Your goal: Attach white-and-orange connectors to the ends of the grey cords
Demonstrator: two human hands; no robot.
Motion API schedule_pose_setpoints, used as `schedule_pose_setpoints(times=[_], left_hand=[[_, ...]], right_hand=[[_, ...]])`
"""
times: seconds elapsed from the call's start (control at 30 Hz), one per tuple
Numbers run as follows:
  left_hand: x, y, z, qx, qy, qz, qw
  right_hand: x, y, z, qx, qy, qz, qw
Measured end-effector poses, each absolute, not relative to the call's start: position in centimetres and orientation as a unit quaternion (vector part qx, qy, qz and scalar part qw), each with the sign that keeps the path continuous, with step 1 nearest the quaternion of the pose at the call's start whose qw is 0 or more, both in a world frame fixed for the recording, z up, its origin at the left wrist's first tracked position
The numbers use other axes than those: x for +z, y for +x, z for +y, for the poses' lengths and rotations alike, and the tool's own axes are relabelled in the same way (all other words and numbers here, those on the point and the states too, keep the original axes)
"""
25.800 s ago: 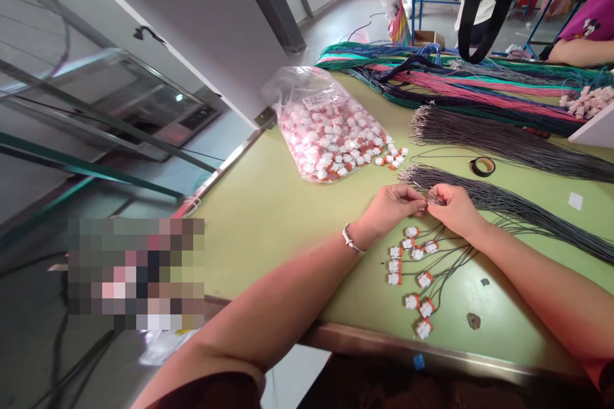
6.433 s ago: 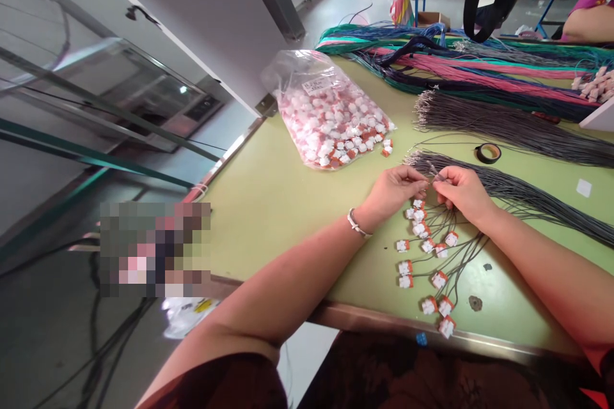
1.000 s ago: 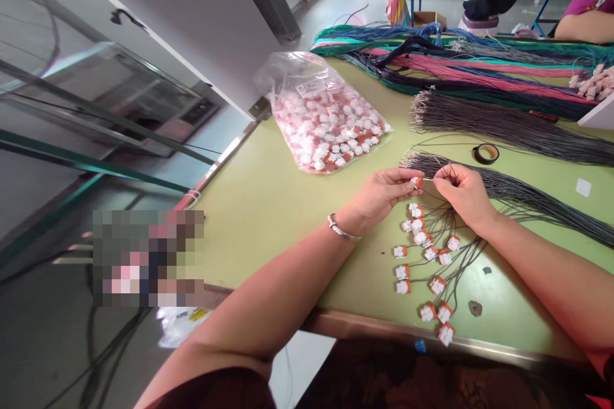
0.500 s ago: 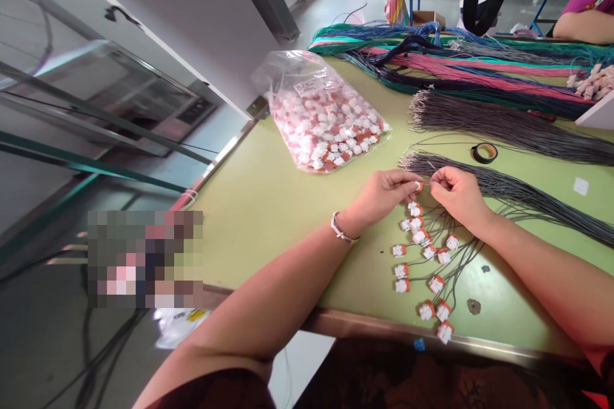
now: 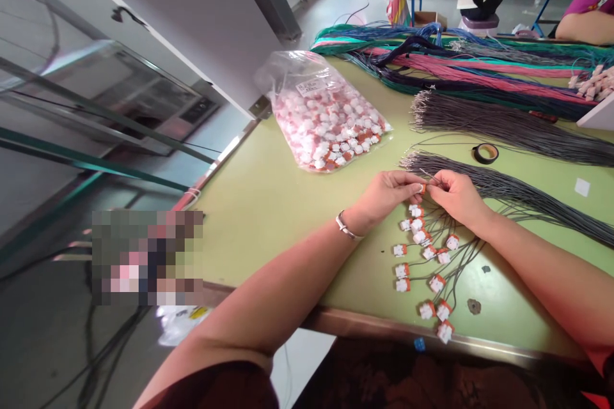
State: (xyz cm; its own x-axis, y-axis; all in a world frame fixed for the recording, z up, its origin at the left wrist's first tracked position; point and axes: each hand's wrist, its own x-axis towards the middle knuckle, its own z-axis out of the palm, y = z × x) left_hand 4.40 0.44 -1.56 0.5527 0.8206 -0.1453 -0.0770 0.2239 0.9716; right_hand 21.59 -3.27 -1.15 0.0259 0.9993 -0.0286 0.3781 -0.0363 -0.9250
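Between thumb and fingers, my left hand (image 5: 391, 195) pinches a small orange-and-white connector (image 5: 422, 188). My right hand (image 5: 453, 195) is closed on a thin wire (image 5: 429, 176) whose end sticks up past the fingers, and its fingertips meet the connector. Whether the wire sits inside the connector is hidden by the fingers. Below both hands lie several connectors (image 5: 443, 311) of the same kind, with dark wires (image 5: 463, 275) running from them. Just behind my right hand is a bundle of dark grey wires (image 5: 518, 195) with bare metal tips at its left end.
A clear plastic bag (image 5: 330, 118) full of connectors lies on the green table (image 5: 268, 223). Farther back are another grey wire bundle (image 5: 494, 124), a roll of black tape (image 5: 485, 153) and coloured wire bundles (image 5: 446, 64). At the far right is another person's arm (image 5: 585, 27).
My right hand has shifted slightly left, closing the gap to my left hand at the connector. The wire end now rises above my right fingers.
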Motion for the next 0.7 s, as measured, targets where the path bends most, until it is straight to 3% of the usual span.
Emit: schedule_pose_setpoints(times=[0.23, 0.7], left_hand=[[-2.07, 4.43, 0.23, 0.341, 0.478, 0.344, 0.733], [-1.59, 4.9, -0.31, 0.305, 0.511, 0.365, 0.716]], right_hand=[[-0.62, 21.89, -3.06, 0.43, -0.589, -0.545, 0.413], [-0.91, 21.86, -3.16, 0.402, -0.604, -0.58, 0.37]])
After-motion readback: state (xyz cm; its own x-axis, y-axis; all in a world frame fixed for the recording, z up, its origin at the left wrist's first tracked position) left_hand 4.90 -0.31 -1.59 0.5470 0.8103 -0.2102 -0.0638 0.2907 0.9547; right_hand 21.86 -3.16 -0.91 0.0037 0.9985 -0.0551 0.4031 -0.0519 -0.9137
